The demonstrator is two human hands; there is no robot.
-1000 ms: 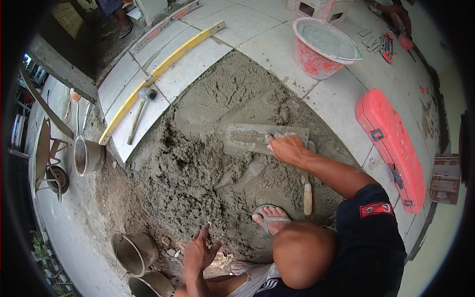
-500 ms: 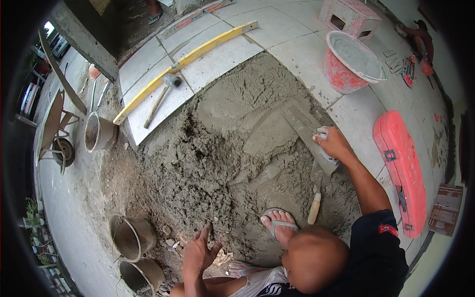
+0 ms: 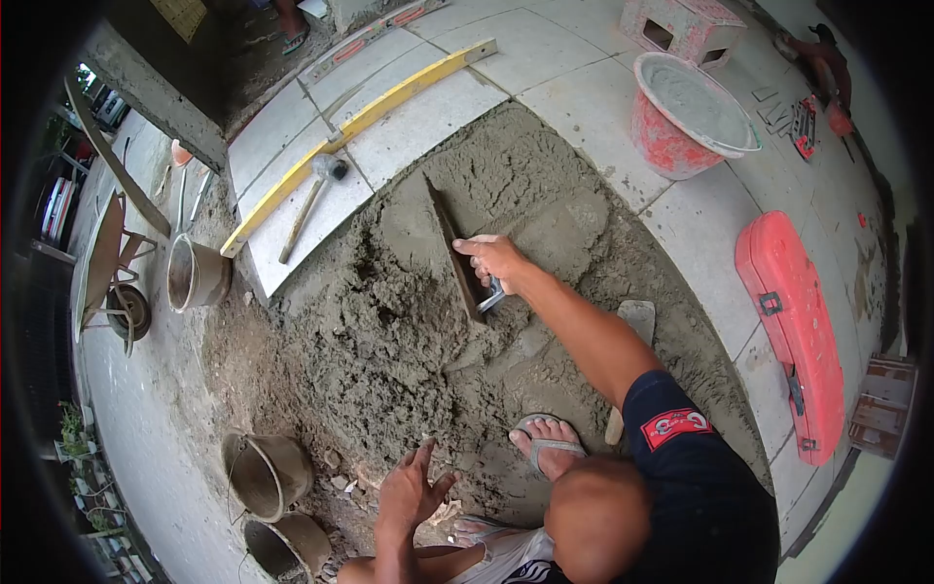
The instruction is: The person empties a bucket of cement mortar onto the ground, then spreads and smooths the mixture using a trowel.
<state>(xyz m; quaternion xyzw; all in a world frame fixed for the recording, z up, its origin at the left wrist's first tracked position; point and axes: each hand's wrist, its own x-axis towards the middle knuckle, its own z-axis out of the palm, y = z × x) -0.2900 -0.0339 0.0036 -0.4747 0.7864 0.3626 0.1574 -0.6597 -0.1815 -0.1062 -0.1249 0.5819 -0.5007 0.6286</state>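
Tiled flooring (image 3: 700,229) surrounds a wide bed of wet grey mortar (image 3: 409,331), on which the person squats. Right hand (image 3: 496,258) is stretched forward with fingers closed around the handle of a plastering float (image 3: 457,255); the float stands on edge, its long blade pressed into the mortar and running away from the hand. Left hand (image 3: 409,492) is low and close to the body, fingers spread apart, palm down on rubble at the mortar's near edge, holding nothing. 1 sandalled foot (image 3: 547,438) rests on the mortar between the 2 hands.

A second trowel (image 3: 630,341) with a wooden handle lies on the mortar just right of the right forearm. Beyond the right hand, a yellow straightedge (image 3: 355,122) and a mallet (image 3: 313,200) lie on the tiles. Further right sit a red bucket (image 3: 681,117) of grey mix and a red case (image 3: 793,321). 3 dirty pails (image 3: 265,472) stand left of the left hand.
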